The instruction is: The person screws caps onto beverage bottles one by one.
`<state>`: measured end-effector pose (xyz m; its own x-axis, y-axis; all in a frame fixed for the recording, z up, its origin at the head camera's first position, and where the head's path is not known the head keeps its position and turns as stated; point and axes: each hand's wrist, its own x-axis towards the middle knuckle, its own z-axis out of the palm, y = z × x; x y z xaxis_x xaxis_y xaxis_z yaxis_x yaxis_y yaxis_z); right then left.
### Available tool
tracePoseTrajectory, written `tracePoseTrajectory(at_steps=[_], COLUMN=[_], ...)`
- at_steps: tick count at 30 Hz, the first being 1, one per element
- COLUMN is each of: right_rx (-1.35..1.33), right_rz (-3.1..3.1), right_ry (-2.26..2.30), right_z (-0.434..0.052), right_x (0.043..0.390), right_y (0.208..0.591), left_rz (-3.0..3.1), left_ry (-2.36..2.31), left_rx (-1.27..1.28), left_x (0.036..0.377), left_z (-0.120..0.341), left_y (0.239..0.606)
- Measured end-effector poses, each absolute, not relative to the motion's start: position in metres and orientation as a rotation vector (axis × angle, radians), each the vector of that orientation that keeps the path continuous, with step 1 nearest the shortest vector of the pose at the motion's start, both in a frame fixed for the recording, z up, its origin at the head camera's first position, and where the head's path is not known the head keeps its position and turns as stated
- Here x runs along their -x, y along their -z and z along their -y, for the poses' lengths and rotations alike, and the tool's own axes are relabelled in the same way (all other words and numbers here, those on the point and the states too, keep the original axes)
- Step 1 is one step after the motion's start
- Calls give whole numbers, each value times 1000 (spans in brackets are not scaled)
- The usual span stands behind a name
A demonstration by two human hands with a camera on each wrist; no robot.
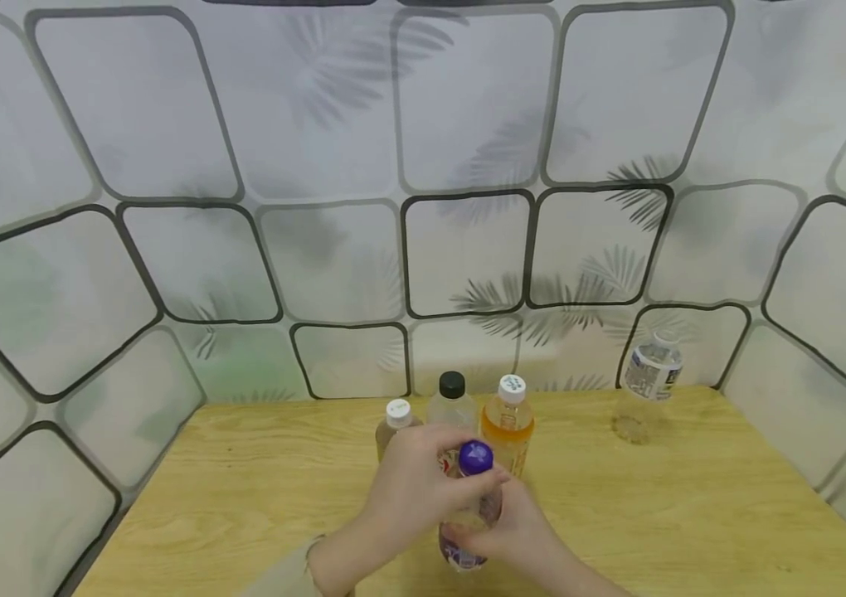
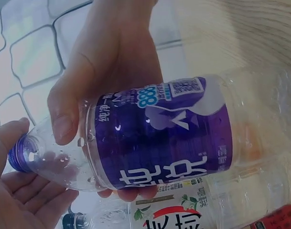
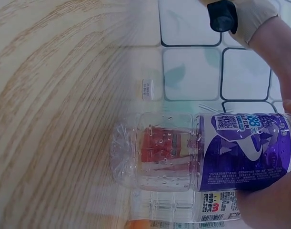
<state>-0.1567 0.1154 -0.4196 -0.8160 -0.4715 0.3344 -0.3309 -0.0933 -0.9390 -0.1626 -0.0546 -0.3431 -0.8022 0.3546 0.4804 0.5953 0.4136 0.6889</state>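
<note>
1. Head view: near centre of the tabletop (image 1: 244, 489), the right hand (image 1: 520, 531) grips the purple-labelled bottle (image 1: 468, 522); the left hand (image 1: 415, 489) curls at its purple cap (image 1: 476, 457). Three bottles (image 1: 453, 406) stand just beyond.
2. Left wrist view: right thumb and fingers wrap the label; left fingers (image 2: 21, 191) touch the cap.
3. Right wrist view: the bottle's clear base (image 3: 150, 152) faces the tabletop.

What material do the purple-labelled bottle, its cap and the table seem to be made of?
Purple-labelled bottle: probably clear thin plastic, glossy; the hand shows through its wall.
Purple cap: likely opaque plastic with ribbed sides.
Table: pale wood or wood-look laminate, matt, with visible grain lines; which one, I cannot tell.
</note>
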Motion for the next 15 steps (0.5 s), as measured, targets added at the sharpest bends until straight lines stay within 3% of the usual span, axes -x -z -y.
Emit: tracePoseTrajectory(at_steps=[8, 15], right_rx=[884, 814], right_rz=[-2137, -2287], right_ry=[2003, 1895], right_z=[-118, -119], right_x=[156, 156], right_y=[418, 415], left_rz=[2403, 2413], left_ry=[1786, 1860], left_rx=[995, 1206], left_x=[180, 193], left_z=[60, 64], left_y=[345, 346])
